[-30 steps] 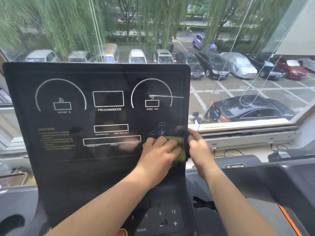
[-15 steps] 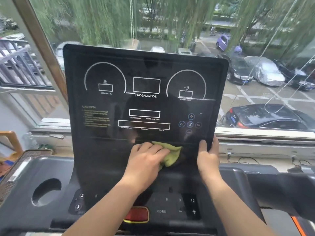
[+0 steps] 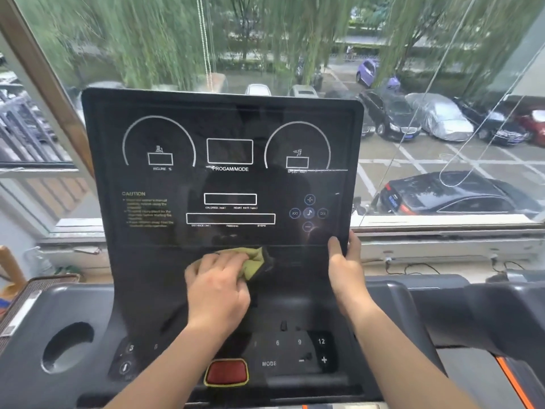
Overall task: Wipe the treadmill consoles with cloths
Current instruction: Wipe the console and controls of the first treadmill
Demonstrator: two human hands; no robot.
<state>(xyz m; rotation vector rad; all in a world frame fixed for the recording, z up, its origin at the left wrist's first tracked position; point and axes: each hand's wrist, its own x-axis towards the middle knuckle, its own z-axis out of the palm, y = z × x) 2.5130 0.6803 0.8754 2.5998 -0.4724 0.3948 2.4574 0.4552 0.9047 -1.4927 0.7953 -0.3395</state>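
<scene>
A left hand held a crumpled yellow-green cloth low against the glossy black treadmill console, most of the panel lying above it. The right hand gripped the console's right edge.

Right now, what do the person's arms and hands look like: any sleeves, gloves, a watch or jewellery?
The left forearm and right forearm are bare as far as the picture reaches; no sleeve edge comes into view. The left hand and right hand wear no gloves. No watch, band or bracelet shows at either wrist, and no ring on the fingers that can be seen.
</scene>
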